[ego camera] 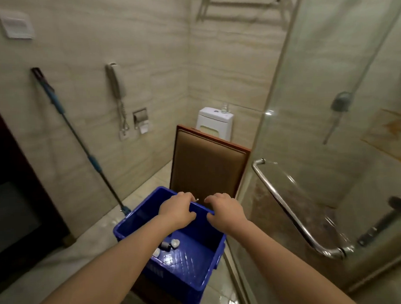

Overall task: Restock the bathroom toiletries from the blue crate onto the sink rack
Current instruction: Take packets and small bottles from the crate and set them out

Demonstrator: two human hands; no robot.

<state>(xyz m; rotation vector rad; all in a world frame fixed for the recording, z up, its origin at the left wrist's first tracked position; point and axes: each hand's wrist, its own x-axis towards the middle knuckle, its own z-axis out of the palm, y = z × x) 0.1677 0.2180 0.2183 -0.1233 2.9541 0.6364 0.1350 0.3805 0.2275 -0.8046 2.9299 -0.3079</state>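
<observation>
Head view: we see small bottles point(168, 246) lying in the blue crate point(194, 268). Our left hand point(177, 209) and right hand point(224, 211) each curl round its far rim. Beyond stand a chair point(206, 165) and a toilet point(214, 121).

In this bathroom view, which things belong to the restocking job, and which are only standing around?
Job: blue crate, small toiletries inside it, left hand and right hand gripping its far rim.
Just around: mop, wall phone, toilet, chair, shower door handle.
</observation>
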